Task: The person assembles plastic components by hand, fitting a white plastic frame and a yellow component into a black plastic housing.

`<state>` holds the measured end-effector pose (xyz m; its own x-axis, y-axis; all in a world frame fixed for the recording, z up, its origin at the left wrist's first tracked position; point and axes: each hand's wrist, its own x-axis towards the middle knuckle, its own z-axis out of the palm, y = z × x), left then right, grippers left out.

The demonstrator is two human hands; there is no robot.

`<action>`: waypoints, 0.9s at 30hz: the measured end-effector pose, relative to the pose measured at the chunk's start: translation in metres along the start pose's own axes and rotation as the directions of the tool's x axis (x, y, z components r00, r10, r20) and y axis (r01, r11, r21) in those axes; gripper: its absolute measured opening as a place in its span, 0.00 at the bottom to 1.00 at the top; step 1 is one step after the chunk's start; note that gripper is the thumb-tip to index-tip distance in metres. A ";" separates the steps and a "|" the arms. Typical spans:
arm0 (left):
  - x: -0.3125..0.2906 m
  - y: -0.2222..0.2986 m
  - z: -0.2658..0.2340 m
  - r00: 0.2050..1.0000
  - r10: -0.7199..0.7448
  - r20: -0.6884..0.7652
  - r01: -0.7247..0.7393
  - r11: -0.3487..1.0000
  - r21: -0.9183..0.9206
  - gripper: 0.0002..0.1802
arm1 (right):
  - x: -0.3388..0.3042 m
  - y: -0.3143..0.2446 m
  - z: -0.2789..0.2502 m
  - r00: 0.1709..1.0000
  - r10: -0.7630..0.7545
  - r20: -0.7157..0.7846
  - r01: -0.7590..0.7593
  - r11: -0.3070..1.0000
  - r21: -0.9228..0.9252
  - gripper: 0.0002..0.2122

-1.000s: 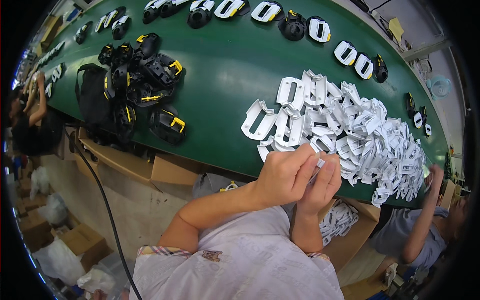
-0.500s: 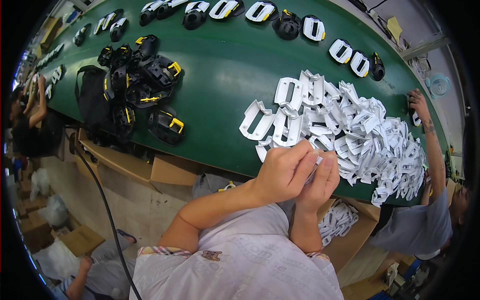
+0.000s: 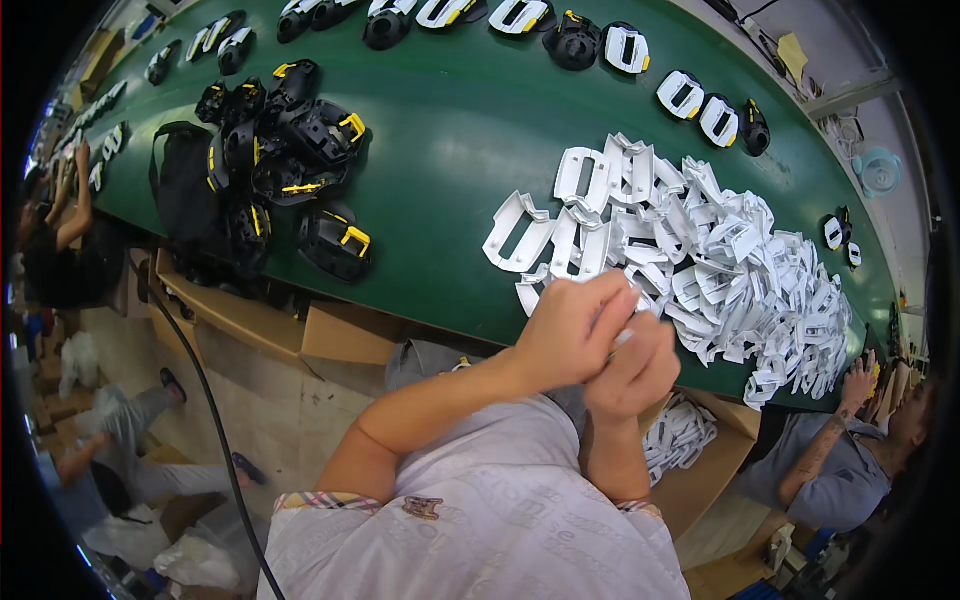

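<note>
My left hand (image 3: 568, 325) and my right hand (image 3: 637, 372) are closed and pressed together in front of my chest, at the table's near edge. Between them a white plastic piece (image 3: 622, 338) shows only in part; the fingers hide its shape. Just beyond my hands lies a big heap of white plastic frames (image 3: 735, 250), each with a long slot. A few of these slotted frames (image 3: 522, 232) lie apart at the heap's left side.
Black housings with yellow clips (image 3: 310, 150) are piled on the green table (image 3: 430, 200), left of a black bag (image 3: 185, 185). Assembled black-and-white units (image 3: 627, 48) line the far edge. A carton of white parts (image 3: 735, 415) stands below. Co-workers sit at both ends; a cable (image 3: 200, 370) hangs left.
My right hand has curled further closed and shifted slightly down, covering more of the white piece. The co-worker at right has drawn an arm back from the far edge. A person at lower left has moved.
</note>
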<state>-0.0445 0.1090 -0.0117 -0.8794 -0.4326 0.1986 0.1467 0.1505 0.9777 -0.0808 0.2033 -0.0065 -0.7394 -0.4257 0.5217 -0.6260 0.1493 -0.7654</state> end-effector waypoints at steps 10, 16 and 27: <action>-0.009 0.006 0.012 0.987 0.126 -0.096 -0.133 0.988 -0.072 0.06 | -0.003 0.001 -0.007 0.964 0.264 -0.017 -0.255 0.946 0.200 0.16; -0.007 0.013 0.007 0.973 0.213 -0.087 -0.208 0.976 0.070 0.06 | -0.004 0.000 -0.003 0.935 0.346 -0.084 -0.318 0.918 0.237 0.17; -0.009 0.006 0.012 0.925 0.350 -0.147 -0.335 0.935 0.118 0.05 | -0.012 0.008 0.000 0.910 0.403 -0.103 -0.344 0.869 0.356 0.16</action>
<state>-0.0413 0.1241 -0.0088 -0.6958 -0.4781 0.5360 0.3785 0.3902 0.8393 -0.0767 0.2091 -0.0187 -0.9501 -0.2349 0.2053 -0.2011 -0.0417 -0.9787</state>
